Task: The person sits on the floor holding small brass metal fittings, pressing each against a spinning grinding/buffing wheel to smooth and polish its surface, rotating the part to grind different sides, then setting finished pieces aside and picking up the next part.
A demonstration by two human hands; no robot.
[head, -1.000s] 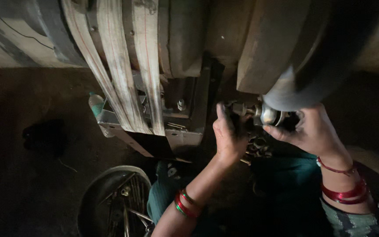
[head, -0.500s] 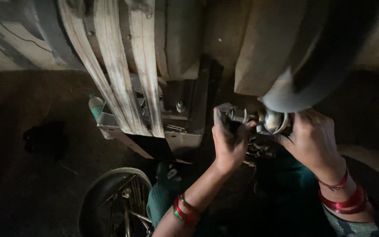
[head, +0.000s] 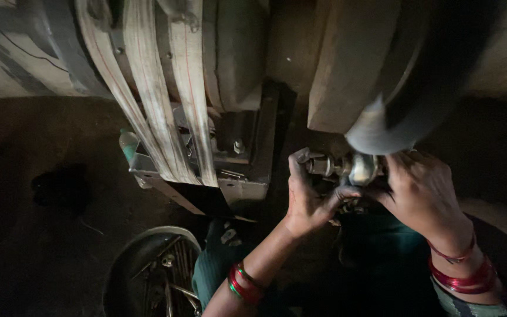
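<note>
A small shiny metal part (head: pixel 359 168) with a threaded stub sits under a large grey grinding wheel (head: pixel 382 94). My left hand (head: pixel 307 196) grips the part's left end from below, thumb and fingers wrapped round it. My right hand (head: pixel 421 194) holds its right end from the other side, fingers curled over it. Both wrists carry red bangles. What lies behind the part is dark.
Wide pale drive belts (head: pixel 148 94) run down over a metal machine frame (head: pixel 230 170). A round metal bowl (head: pixel 125 271) with several tools and bits sits at the lower left. A small plastic bottle (head: pixel 129 144) stands beside the frame. The floor is dark.
My right hand has shifted down and right, closing over the part's right end. My left hand stays on the left end. The view has moved slightly.
</note>
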